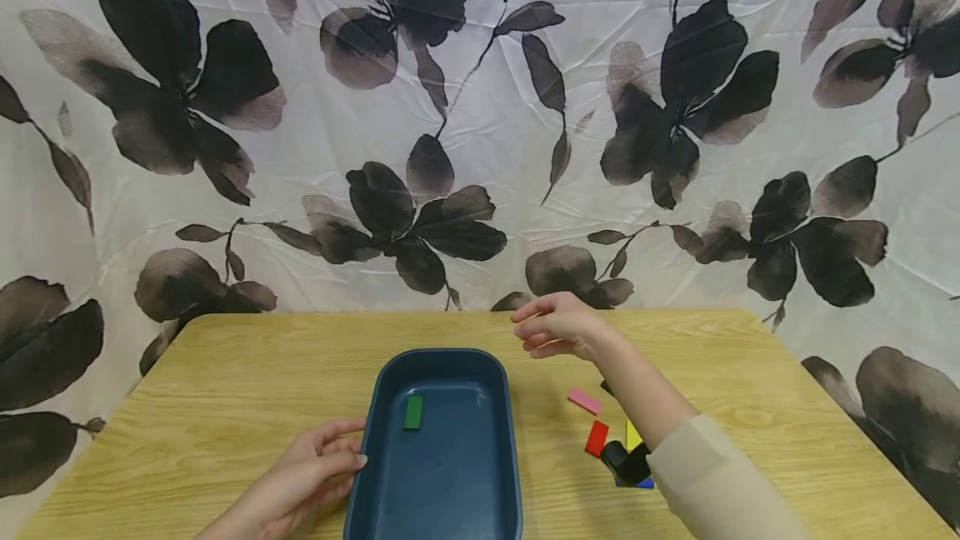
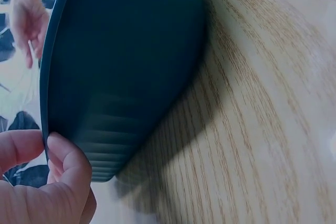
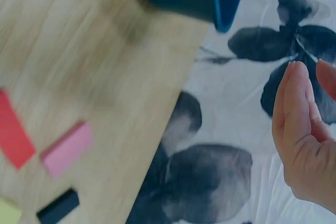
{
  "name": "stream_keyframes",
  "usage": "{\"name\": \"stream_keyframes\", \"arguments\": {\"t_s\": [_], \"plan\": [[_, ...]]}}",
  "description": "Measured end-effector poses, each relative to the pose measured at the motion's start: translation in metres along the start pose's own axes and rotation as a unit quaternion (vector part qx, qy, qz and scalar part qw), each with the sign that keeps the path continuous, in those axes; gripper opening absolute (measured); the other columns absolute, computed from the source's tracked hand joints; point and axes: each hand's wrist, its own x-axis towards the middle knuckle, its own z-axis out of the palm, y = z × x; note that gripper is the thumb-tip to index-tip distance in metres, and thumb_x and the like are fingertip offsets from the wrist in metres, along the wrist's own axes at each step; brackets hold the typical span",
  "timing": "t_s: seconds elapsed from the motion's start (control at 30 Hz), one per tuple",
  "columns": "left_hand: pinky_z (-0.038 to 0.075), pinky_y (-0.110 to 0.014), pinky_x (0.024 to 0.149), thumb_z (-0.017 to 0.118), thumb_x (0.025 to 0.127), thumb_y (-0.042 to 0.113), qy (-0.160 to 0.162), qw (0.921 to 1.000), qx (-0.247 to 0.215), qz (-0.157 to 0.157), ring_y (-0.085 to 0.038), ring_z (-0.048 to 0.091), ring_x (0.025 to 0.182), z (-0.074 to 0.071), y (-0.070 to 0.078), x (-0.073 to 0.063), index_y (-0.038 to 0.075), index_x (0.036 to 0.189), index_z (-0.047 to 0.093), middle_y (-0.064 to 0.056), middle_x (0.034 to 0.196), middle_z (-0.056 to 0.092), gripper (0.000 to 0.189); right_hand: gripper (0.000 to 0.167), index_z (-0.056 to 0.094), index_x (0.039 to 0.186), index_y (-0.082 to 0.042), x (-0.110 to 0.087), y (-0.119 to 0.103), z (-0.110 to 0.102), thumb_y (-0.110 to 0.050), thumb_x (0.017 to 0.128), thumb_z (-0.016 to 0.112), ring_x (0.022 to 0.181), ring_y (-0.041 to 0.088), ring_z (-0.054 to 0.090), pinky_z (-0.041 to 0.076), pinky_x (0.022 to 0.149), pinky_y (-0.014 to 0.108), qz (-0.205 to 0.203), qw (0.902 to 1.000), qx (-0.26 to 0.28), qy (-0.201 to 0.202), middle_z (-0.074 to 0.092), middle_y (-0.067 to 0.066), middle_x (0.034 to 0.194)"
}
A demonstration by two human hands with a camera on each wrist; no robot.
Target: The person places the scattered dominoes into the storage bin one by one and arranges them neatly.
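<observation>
A dark blue rectangular tub (image 1: 457,473) stands on the wooden table, with one green block (image 1: 413,412) lying inside near its left wall. My left hand (image 1: 318,469) pinches the tub's left rim between thumb and fingers; the left wrist view shows this grip (image 2: 58,177) close up. Above the table's far side, right of the tub, my right hand (image 1: 562,327) is raised with loosely bent fingers and nothing in them. In the right wrist view that hand (image 3: 304,124) has its thumb apart from the fingers.
Right of the tub lie a pink block (image 1: 584,401), a red block (image 1: 597,438), a yellow block (image 1: 632,436), a blue block (image 1: 636,483) and a black block (image 3: 58,206). My right forearm overlaps some. Behind the table (image 1: 262,373) hangs a floral cloth (image 1: 510,132).
</observation>
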Motion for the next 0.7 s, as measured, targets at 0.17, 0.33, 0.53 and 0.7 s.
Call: {"name": "stream_keyframes", "arguments": {"t_s": [0.17, 0.33, 0.53, 0.7], "plan": [[0.048, -0.02, 0.063, 0.055, 0.085, -0.001, 0.004, 1.0, 0.009, -0.001, -0.007, 0.054, 0.076, 0.001, -0.001, -0.001, -0.012, 0.139, 0.02, 0.0, 0.092, 0.053, 0.066, 0.034, 0.058, 0.114, 0.007, -0.011, 0.009, -0.021, -0.003, 0.083, 0.065, 0.072, 0.018, 0.063, 0.055, 0.068, 0.034, 0.0, 0.9999, -0.015, 0.002, 0.064, 0.012, 0.09], [0.048, -0.02, 0.064, 0.056, 0.084, 0.0, 0.006, 1.0, 0.002, -0.002, -0.008, 0.053, 0.075, 0.0, -0.002, 0.0, -0.011, 0.139, 0.021, -0.001, 0.093, 0.053, 0.066, 0.035, 0.057, 0.116, 0.006, -0.023, 0.023, -0.04, -0.006, 0.084, 0.064, 0.076, 0.019, 0.063, 0.055, 0.068, 0.032, 0.009, 0.9995, -0.03, 0.002, 0.063, 0.01, 0.091], [0.048, -0.019, 0.064, 0.056, 0.084, -0.002, 0.002, 0.9999, -0.015, -0.001, -0.007, 0.054, 0.074, 0.0, -0.002, 0.001, -0.011, 0.139, 0.019, -0.001, 0.093, 0.053, 0.067, 0.04, 0.053, 0.12, 0.008, -0.036, 0.042, -0.063, -0.008, 0.085, 0.064, 0.077, 0.018, 0.062, 0.055, 0.068, 0.031, 0.016, 0.9993, -0.031, 0.008, 0.061, 0.008, 0.092], [0.047, -0.019, 0.063, 0.057, 0.083, 0.0, 0.005, 0.9999, -0.012, -0.003, -0.008, 0.054, 0.073, 0.001, 0.0, 0.001, -0.011, 0.139, 0.02, -0.002, 0.093, 0.053, 0.068, 0.04, 0.053, 0.12, 0.008, -0.046, 0.057, -0.079, -0.008, 0.085, 0.064, 0.076, 0.018, 0.062, 0.055, 0.067, 0.031, 0.029, 0.9989, -0.031, 0.022, 0.062, 0.006, 0.091]]}}
